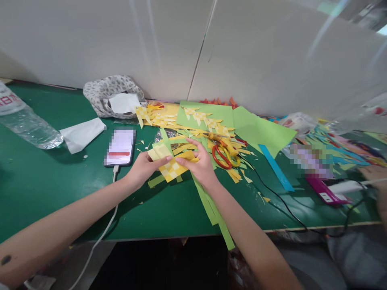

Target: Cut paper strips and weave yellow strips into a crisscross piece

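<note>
Between my two hands is a woven paper piece (171, 172), checkered in yellow and pale cream, with loose strip ends sticking out. My left hand (148, 166) pinches its left side, thumb on top. On the right side, my right hand (202, 164) grips a darker yellow part with the thumb and fingers. Long green paper strips (211, 209) hang below my right hand past the table edge. Scissors with red and yellow handles (223, 157) lie just right of that hand among yellow paper scraps. Finished-looking woven yellow pieces (199, 117) rest behind on a green sheet (220, 114).
A phone (121, 147) with a charging cable lies left, near a white tissue (83, 135) and a water bottle (27, 117). A patterned cloth bag (115, 96) stands by the wall. Rightward are a blue strip (276, 167), a magenta power strip (326, 193), black cables and another person's arm (376, 181).
</note>
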`<move>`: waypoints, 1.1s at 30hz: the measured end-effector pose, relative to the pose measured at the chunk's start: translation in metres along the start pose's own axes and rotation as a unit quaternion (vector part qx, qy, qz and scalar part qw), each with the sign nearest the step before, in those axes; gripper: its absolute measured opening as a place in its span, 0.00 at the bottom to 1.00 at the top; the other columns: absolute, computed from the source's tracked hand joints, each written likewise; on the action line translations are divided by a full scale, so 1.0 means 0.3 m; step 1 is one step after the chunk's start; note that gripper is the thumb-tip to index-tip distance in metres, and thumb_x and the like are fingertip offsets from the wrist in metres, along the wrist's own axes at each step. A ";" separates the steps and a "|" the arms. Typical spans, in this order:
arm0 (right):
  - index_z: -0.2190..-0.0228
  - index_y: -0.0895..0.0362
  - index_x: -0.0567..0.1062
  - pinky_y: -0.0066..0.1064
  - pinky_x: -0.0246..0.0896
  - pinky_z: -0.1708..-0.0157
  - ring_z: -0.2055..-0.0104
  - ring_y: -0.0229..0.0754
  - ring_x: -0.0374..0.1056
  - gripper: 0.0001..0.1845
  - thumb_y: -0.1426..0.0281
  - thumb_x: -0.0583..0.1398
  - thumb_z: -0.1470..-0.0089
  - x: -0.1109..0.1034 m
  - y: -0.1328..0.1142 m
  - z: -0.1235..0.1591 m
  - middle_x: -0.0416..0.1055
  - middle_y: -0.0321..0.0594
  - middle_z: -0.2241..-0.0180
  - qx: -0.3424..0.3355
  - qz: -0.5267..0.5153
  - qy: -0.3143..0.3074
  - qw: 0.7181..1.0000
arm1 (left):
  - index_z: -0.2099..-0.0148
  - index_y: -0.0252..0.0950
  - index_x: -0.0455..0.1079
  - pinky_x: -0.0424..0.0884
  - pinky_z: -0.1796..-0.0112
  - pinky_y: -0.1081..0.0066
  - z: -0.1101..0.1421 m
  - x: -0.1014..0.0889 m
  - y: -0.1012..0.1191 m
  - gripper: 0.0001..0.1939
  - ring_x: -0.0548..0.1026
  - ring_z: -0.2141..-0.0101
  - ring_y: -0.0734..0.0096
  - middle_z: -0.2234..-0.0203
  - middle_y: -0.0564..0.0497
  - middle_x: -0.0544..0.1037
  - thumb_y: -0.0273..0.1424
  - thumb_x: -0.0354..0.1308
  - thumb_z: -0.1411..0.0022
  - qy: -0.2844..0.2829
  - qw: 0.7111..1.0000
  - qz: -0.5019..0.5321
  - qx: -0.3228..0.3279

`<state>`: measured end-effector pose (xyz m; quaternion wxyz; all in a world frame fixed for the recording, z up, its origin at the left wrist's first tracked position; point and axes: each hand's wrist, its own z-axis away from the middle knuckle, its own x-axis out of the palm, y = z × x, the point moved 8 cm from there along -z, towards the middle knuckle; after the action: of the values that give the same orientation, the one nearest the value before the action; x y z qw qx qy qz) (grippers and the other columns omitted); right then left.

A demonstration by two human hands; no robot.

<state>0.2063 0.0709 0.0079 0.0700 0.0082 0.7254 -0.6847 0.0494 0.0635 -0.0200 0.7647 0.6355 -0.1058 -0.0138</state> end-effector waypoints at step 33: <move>0.47 0.53 0.62 0.37 0.71 0.65 0.68 0.43 0.73 0.43 0.62 0.71 0.65 -0.023 0.013 -0.022 0.73 0.34 0.72 0.014 -0.052 0.006 0.999 | 0.58 0.38 0.75 0.74 0.66 0.71 -0.024 -0.027 -0.025 0.18 0.78 0.62 0.65 0.59 0.46 0.80 0.37 0.68 0.52 0.004 1.000 -0.017 -0.019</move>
<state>0.2130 0.0781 0.0050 0.0300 -0.0245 0.7159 -0.6971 0.0438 0.0704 -0.0298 0.7765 0.6228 -0.0917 -0.0264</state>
